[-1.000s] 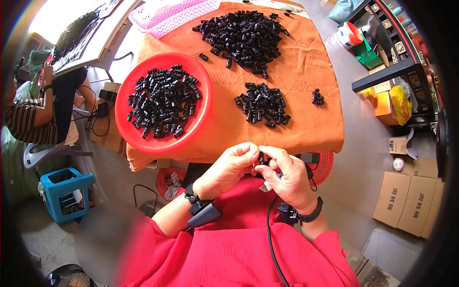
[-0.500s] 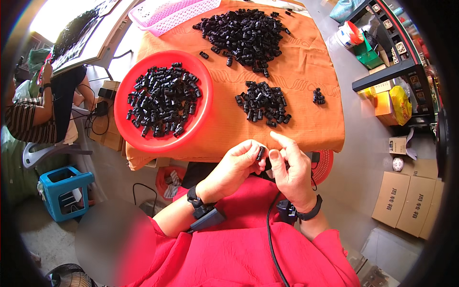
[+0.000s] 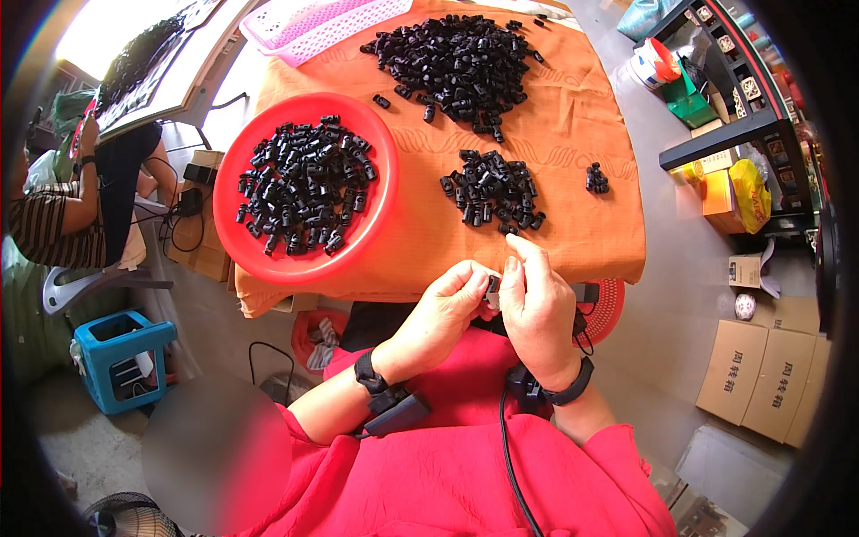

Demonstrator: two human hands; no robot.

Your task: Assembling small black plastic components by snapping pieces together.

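Note:
In front of my body, just off the table's near edge, my left hand (image 3: 452, 304) pinches a small black plastic cord lock (image 3: 492, 286) between thumb and fingers. My right hand (image 3: 541, 309) is closed in against the right side of the same piece, its thumb beside it and its index finger pointing up toward the table; its lower fingers are hidden. Beyond my fingertips lies a small pile of black cord locks (image 3: 495, 190). To the left a red round basin (image 3: 383, 152) holds many more.
A large black heap (image 3: 456, 67) lies at the back of the orange cloth (image 3: 573, 242), and a tiny cluster (image 3: 597, 179) at right. A pink basket (image 3: 313, 31) sits at the far left. A blue stool (image 3: 125, 358), cartons (image 3: 761, 385) and another person (image 3: 67, 206) are around the table.
My right hand has moved left and closed in on the cord lock, its thumb now nearer the left fingers. The left hand stays nearly in place. Piles and basin are unchanged.

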